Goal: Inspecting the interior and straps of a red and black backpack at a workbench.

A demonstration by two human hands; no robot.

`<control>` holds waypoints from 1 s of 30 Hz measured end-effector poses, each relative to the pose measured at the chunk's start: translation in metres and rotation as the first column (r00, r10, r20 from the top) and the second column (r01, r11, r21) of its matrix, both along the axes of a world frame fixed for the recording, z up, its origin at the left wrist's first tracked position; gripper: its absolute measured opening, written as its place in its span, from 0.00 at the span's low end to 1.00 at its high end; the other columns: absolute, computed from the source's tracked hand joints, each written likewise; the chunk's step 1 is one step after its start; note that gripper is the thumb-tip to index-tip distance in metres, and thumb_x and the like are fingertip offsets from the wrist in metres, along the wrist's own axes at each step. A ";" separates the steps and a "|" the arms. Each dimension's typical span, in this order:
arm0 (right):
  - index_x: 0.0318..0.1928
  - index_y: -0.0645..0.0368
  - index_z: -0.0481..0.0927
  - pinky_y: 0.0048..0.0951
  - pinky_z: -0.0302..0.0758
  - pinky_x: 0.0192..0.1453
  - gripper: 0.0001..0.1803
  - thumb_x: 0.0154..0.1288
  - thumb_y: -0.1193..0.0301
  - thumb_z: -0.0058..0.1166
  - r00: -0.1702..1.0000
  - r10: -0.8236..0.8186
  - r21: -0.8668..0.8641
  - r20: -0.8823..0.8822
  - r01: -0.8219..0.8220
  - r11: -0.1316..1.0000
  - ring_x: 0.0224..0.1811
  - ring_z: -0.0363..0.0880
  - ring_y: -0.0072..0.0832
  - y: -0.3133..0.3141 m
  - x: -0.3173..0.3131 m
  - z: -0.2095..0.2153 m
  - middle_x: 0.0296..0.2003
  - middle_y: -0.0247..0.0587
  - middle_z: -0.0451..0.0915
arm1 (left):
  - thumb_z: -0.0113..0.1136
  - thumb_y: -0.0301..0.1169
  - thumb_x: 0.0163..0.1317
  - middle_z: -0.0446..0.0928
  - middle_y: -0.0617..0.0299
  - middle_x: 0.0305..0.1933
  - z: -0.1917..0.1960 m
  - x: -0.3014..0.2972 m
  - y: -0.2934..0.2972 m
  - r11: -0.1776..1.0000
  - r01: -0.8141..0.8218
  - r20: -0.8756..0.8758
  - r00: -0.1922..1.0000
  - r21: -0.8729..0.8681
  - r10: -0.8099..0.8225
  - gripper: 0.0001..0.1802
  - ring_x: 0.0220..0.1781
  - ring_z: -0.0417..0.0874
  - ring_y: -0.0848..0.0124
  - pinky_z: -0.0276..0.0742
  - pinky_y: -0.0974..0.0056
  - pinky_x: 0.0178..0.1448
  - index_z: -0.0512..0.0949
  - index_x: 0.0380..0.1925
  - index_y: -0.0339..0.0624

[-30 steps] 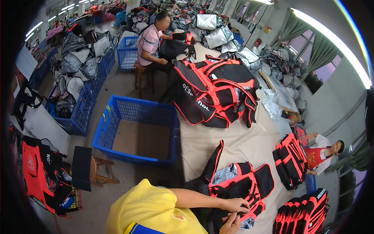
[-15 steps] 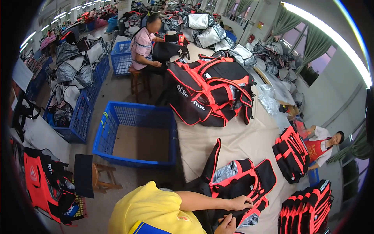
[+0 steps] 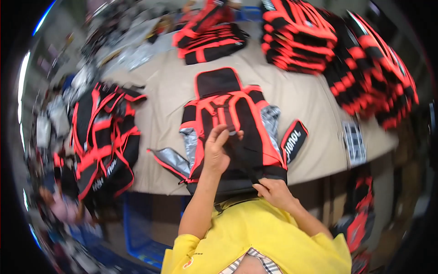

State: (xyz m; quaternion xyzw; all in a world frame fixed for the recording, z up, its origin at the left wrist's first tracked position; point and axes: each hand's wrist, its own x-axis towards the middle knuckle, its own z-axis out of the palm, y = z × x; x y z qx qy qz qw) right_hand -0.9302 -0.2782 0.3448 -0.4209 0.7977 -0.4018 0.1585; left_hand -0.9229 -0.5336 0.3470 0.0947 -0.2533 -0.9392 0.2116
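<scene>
A black backpack with red-orange trim (image 3: pixel 251 123) lies spread on the cloth-covered table in front of me, with its top flap folded away from me. Silver lining shows at both sides, and a side pocket flap (image 3: pixel 294 141) sticks out on the right. My left hand (image 3: pixel 216 153) is over the middle of the bag, thumb and fingers pinching the upper end of a black strap (image 3: pixel 242 155). Nearer my body, my right hand (image 3: pixel 276 192) grips the strap's lower part at the bag's bottom edge. The strap is blurred, and its fastening is hard to make out.
To the left lies a heap of similar backpacks (image 3: pixel 105 141). Stacks of folded bags (image 3: pixel 299 39) line the table's far side and right. A printed sheet (image 3: pixel 354 142) lies near the right edge. A blue crate (image 3: pixel 132 223) stands below the table, near a seated person (image 3: pixel 68 205).
My view has swung right, bringing the backpack in front of me. My hands, close together before, are now apart with a black strap between them.
</scene>
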 end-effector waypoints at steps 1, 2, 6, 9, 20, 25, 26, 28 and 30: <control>0.36 0.58 0.82 0.41 0.81 0.37 0.12 0.75 0.64 0.62 0.988 0.023 -0.016 -0.152 -0.026 1.000 0.33 0.87 0.41 0.002 0.000 -0.003 0.30 0.43 0.87 | 0.64 0.22 0.73 0.86 0.50 0.52 -0.001 -0.004 0.002 0.998 0.053 0.038 0.998 -0.028 -0.052 0.13 0.55 0.90 0.53 0.85 0.47 0.65 0.79 0.55 0.44; 0.33 0.57 0.81 0.40 0.81 0.38 0.14 0.73 0.61 0.62 0.975 -0.027 -0.071 -0.221 0.011 0.997 0.33 0.86 0.40 0.001 0.005 -0.002 0.29 0.41 0.84 | 0.65 0.22 0.72 0.85 0.51 0.52 -0.002 -0.010 0.007 0.994 0.085 0.073 0.994 -0.062 -0.080 0.15 0.54 0.90 0.53 0.86 0.47 0.65 0.79 0.56 0.43; 0.29 0.53 0.81 0.39 0.80 0.37 0.17 0.70 0.56 0.64 0.937 0.070 -0.076 -0.342 -0.102 0.992 0.31 0.83 0.39 -0.012 0.026 -0.017 0.24 0.38 0.80 | 0.69 0.18 0.67 0.86 0.51 0.49 0.007 -0.017 0.022 0.963 0.212 0.265 0.950 -0.166 -0.163 0.17 0.54 0.91 0.53 0.88 0.51 0.62 0.78 0.53 0.41; 0.30 0.52 0.81 0.41 0.79 0.41 0.18 0.67 0.52 0.66 0.945 0.106 -0.005 -0.308 -0.113 0.994 0.36 0.84 0.38 -0.007 0.030 -0.015 0.27 0.37 0.81 | 0.66 0.16 0.67 0.87 0.49 0.48 0.009 -0.009 0.019 0.961 0.196 0.235 0.960 -0.193 -0.149 0.12 0.58 0.90 0.52 0.84 0.48 0.70 0.78 0.44 0.44; 0.68 0.62 0.77 0.63 0.60 0.78 0.46 0.57 0.44 0.70 0.834 -0.143 0.044 -0.533 0.197 0.979 0.72 0.70 0.47 -0.002 -0.010 -0.064 0.69 0.47 0.76 | 0.64 0.17 0.67 0.87 0.54 0.53 -0.006 0.011 0.003 0.997 0.075 0.076 0.994 0.026 -0.077 0.11 0.63 0.86 0.55 0.73 0.42 0.79 0.82 0.41 0.50; 0.65 0.59 0.80 0.62 0.64 0.75 0.41 0.56 0.47 0.71 0.829 -0.216 0.042 -0.516 0.277 0.960 0.68 0.73 0.49 0.003 -0.020 -0.050 0.67 0.48 0.76 | 0.63 0.20 0.70 0.89 0.53 0.49 -0.019 0.025 0.002 0.999 0.039 0.085 0.996 -0.015 -0.037 0.13 0.55 0.89 0.55 0.79 0.48 0.71 0.84 0.49 0.53; 0.59 0.58 0.82 0.60 0.66 0.74 0.36 0.55 0.49 0.72 0.835 -0.244 0.005 -0.494 0.283 0.959 0.68 0.73 0.49 0.002 -0.016 -0.044 0.64 0.48 0.78 | 0.63 0.21 0.71 0.88 0.51 0.49 -0.019 0.027 0.000 0.999 0.036 0.098 0.995 -0.024 -0.034 0.13 0.54 0.89 0.54 0.81 0.49 0.67 0.84 0.50 0.53; 0.41 0.57 0.86 0.52 0.75 0.66 0.20 0.53 0.57 0.73 0.855 -0.114 -0.075 -0.506 0.088 0.993 0.64 0.77 0.47 0.012 -0.010 -0.045 0.52 0.43 0.83 | 0.63 0.23 0.71 0.88 0.50 0.49 -0.021 0.032 -0.005 0.995 0.023 0.125 0.992 -0.096 -0.011 0.14 0.53 0.89 0.53 0.84 0.51 0.58 0.83 0.52 0.54; 0.35 0.56 0.87 0.39 0.81 0.57 0.07 0.63 0.66 0.71 0.938 -0.229 -0.297 -0.259 0.148 0.943 0.50 0.86 0.38 0.012 0.001 -0.024 0.45 0.39 0.86 | 0.63 0.23 0.70 0.87 0.50 0.47 -0.037 0.045 -0.009 0.984 -0.002 0.206 0.978 -0.179 0.039 0.14 0.52 0.88 0.51 0.84 0.55 0.49 0.81 0.53 0.54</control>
